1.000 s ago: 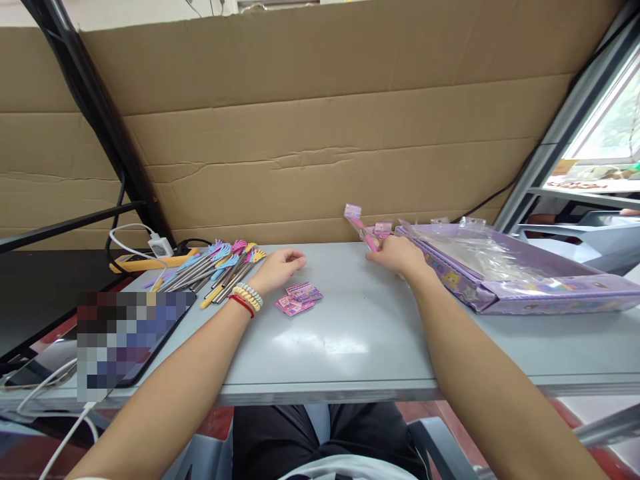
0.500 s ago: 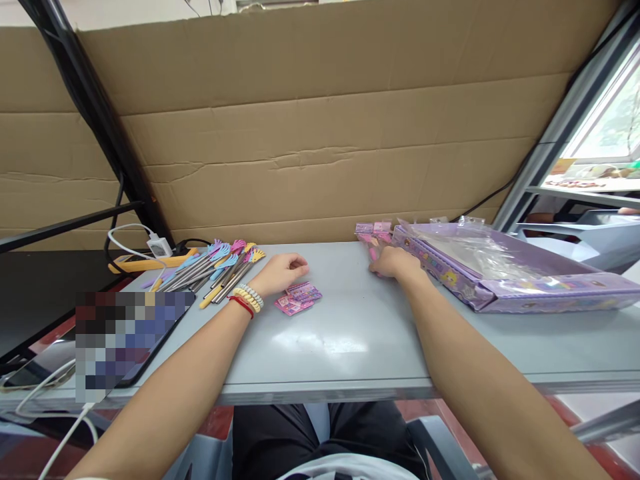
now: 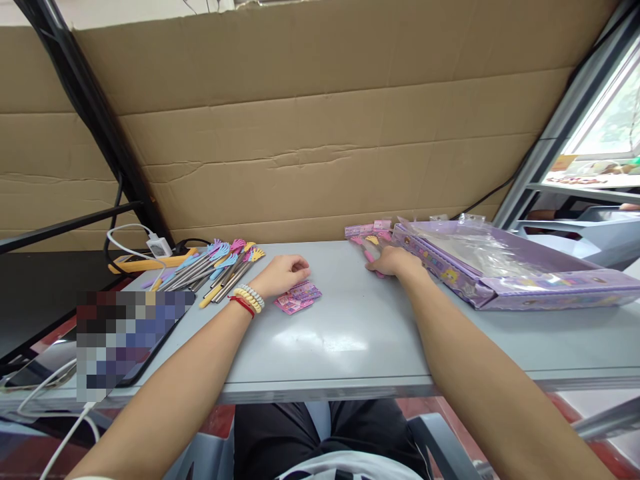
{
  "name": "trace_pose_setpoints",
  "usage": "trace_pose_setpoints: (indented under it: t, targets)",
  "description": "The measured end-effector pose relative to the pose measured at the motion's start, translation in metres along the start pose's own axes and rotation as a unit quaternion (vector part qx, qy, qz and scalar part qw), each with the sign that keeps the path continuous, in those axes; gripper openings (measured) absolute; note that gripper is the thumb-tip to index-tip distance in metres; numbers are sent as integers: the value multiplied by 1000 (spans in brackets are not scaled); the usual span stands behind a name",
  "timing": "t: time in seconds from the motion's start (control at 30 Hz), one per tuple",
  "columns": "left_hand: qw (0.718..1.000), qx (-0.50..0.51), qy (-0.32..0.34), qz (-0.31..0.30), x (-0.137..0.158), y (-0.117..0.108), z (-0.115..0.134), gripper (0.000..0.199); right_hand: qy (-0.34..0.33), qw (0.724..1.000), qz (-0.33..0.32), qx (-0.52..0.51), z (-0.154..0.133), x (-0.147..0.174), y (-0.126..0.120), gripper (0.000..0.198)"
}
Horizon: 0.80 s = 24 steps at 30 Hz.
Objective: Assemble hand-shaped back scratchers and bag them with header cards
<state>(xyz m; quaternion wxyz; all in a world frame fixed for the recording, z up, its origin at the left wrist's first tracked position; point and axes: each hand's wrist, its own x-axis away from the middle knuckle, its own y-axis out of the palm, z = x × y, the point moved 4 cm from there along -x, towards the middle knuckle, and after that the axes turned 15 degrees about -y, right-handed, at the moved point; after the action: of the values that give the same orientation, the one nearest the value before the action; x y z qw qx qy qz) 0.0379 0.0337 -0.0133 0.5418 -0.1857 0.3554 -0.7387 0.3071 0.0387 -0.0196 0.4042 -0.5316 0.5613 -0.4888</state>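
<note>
My left hand [image 3: 287,273] rests on the grey table with its fingers curled in and nothing visible in them. Just beside it lie small pink and purple printed cards [image 3: 296,300], partly overlapping. My right hand [image 3: 393,261] reaches to the back of the table and grips a pink-handled back scratcher [image 3: 369,255]. More of these pink pieces, one with a yellow hand-shaped end, lie by it under pink header cards [image 3: 361,231]; my fingers hide part of them. Left of my left hand is a pile of metal back scratchers [image 3: 213,270] with coloured hand-shaped ends.
A shallow purple box [image 3: 555,293] with clear plastic bags [image 3: 493,253] in it stands at the right. A tablet [image 3: 170,333], its screen blurred out, lies at the left edge, with a white cable and charger [image 3: 159,245] behind. Cardboard [image 3: 320,133] walls off the back.
My right hand has shifted slightly left, and the pink pieces by it have spread leftward, showing a yellow end. My left hand has barely moved, its fingers a little more curled.
</note>
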Motion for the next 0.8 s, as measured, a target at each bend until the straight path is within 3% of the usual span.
trace_pose_setpoints:
  t: [0.3, 0.67, 0.8]
  targets:
    - [1000, -11, 10, 3, -1, 1, -2, 23, 33, 999, -3, -8, 0, 5, -3, 21]
    - [998, -64, 20, 9, -3, -1, -6, 22, 59, 998, 22, 8, 4, 7, -9, 49]
    - [996, -88, 19, 11, -4, -1, -7, 23, 29, 996, 81, 12, -3, 9, -12, 52]
